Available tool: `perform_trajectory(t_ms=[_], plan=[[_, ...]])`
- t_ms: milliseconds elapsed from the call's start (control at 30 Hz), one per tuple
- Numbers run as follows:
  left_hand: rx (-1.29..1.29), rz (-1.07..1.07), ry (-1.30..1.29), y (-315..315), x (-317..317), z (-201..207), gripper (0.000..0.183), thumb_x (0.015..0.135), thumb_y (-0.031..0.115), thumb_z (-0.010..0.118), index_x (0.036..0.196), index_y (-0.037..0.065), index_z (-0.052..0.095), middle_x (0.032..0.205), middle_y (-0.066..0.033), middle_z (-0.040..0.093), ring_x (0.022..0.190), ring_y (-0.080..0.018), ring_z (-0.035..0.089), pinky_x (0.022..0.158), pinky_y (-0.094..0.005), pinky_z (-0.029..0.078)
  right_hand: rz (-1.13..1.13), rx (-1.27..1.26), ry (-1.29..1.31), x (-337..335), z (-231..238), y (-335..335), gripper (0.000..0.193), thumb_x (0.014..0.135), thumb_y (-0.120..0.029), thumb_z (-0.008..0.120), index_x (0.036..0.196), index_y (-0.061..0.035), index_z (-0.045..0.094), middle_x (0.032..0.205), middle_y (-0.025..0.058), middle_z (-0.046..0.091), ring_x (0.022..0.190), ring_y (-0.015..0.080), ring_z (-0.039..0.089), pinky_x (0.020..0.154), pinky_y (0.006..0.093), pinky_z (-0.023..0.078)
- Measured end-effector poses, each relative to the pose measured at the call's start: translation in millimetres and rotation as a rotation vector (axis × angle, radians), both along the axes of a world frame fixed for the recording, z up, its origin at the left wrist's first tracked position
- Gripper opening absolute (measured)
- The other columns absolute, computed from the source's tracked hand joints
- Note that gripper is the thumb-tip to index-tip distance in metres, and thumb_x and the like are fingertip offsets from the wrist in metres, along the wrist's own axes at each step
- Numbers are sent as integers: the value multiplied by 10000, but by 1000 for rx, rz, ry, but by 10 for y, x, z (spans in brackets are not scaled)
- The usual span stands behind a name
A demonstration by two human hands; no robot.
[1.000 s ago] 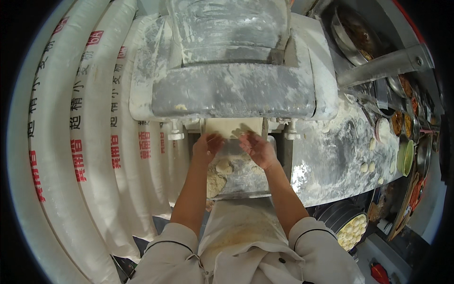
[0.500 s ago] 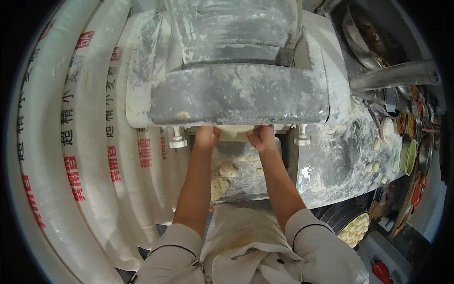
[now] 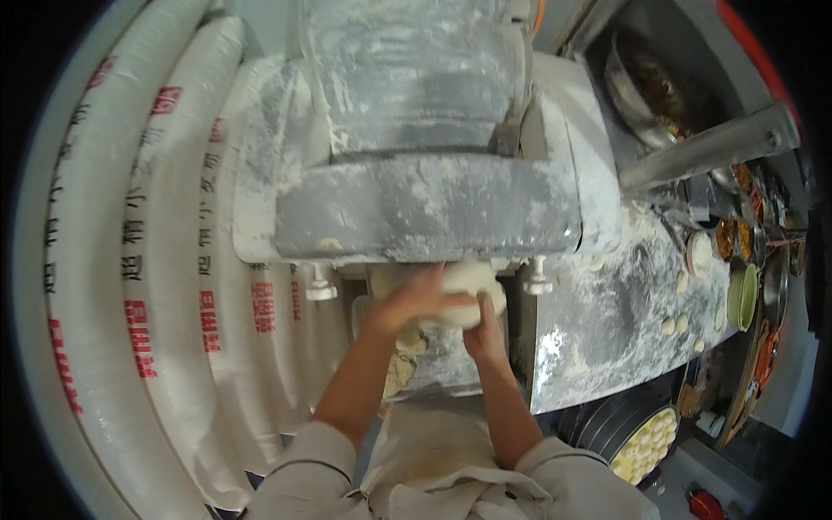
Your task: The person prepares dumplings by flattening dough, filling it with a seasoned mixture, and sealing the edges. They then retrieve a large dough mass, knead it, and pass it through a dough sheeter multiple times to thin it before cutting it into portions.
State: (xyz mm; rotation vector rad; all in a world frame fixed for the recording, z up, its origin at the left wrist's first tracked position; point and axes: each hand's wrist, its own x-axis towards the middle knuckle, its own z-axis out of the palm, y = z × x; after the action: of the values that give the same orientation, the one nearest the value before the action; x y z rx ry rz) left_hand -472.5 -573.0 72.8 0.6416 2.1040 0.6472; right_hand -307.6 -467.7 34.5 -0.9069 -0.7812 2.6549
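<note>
A pale sheet of dough (image 3: 475, 279), thick and folded over, lies between my hands just below the front cover of a flour-dusted dough roller machine (image 3: 425, 204). Across the top of the dough stretches my left hand (image 3: 418, 299), its fingers straight and spread, slightly smeared by motion. My right hand (image 3: 487, 328) grips the dough's right lower edge, thumb up against it. Beneath, a floury metal tray (image 3: 446, 368) holds dough scraps (image 3: 400, 368). The dough's back edge is hidden under the machine's cover.
Stacked white printed sacks (image 3: 165, 260) fill the left side. White knobs (image 3: 537, 277) stick out from the machine. To the right, a floury worktop (image 3: 598, 321) bears small dough pieces (image 3: 674, 326); a green basket (image 3: 743, 296) and a round steamer of pale buns (image 3: 646, 446) are nearby.
Dough has come out from under the machine's cover and now lies folded. My left hand has moved right over it; the right has come lower. The whole view has shifted slightly.
</note>
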Motion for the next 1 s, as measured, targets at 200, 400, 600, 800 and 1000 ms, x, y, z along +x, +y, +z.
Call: perform_trajectory(t_ms=[200, 400, 600, 800, 1000], plan=[[1077, 640, -423, -537, 702, 1609, 906, 760, 202, 866, 1519, 18, 406, 1376, -104, 577, 1264, -187, 556, 1091, -400, 444, 292, 482, 193, 18, 1561, 460, 578, 1022, -465, 616, 1347, 13, 597, 1266, 102, 664, 1235, 180, 588, 1027, 326, 453], [819, 556, 153, 152, -1113, 3403, 695, 926, 407, 722, 1438, -7, 500, 1330, -169, 627, 1189, -282, 617, 1022, -409, 484, 7, 868, 136, -2198, 3880, 1341, 463, 1054, -462, 570, 1165, -19, 648, 1011, 26, 677, 959, 113, 632, 832, 259, 508], [670, 488, 786, 69, -1839, 2968, 642, 949, 431, 667, 1411, 2, 548, 1340, -241, 606, 1238, -380, 587, 1069, -438, 446, -9, 1679, 124, -2301, 3706, 1351, 359, 990, -310, 620, 1227, -42, 646, 1159, 210, 719, 1048, 327, 710, 919, 413, 539], [590, 508, 561, -157, -1615, 2854, 515, 960, 348, 667, 1375, 46, 625, 1110, -183, 742, 965, -294, 706, 911, -356, 538, 380, 1949, -291, -1875, 3722, 985, 326, 988, -252, 604, 1222, -33, 664, 1142, 271, 678, 1068, 437, 644, 921, 496, 510], [1197, 868, -325, -177, -278, 2799, 436, 1080, 355, 506, 1337, 24, 625, 1145, -102, 722, 1049, -229, 683, 914, -383, 545, 147, 1883, 332, -1162, 3832, 228, 382, 1014, -212, 558, 1340, -20, 605, 1358, 213, 622, 1269, 412, 580, 1097, 491, 430]])
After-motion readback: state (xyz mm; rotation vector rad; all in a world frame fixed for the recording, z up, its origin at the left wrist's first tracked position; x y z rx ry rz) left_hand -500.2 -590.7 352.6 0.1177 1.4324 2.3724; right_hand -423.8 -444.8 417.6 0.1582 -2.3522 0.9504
